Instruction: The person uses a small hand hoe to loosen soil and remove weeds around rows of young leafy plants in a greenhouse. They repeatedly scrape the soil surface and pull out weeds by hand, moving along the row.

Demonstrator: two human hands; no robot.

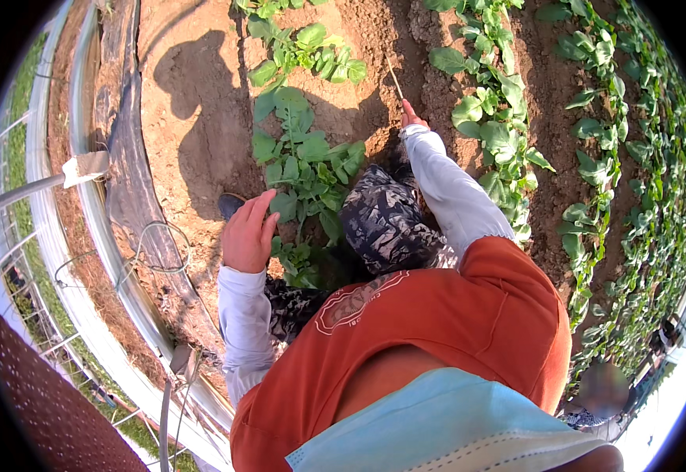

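Note:
My left hand (250,233) is held out beside a row of broad-leaved green plants (304,147), its fingers straight and its thumb apart, holding nothing. Its fingertips are near the leaves; I cannot tell whether they touch. Further out, on the other side of this row, my right hand (412,116) grips a thin stick (395,79). The stick points away from me over the brown soil (343,109). Most of the right fingers are hidden behind the hand and sleeve.
More crop rows (499,112) run along the right. On the left lie a dark plastic sheet (124,135), a wire loop (163,246) and metal rails (86,194). A grey pole (21,197) reaches in there. Another person (604,389) is at the lower right.

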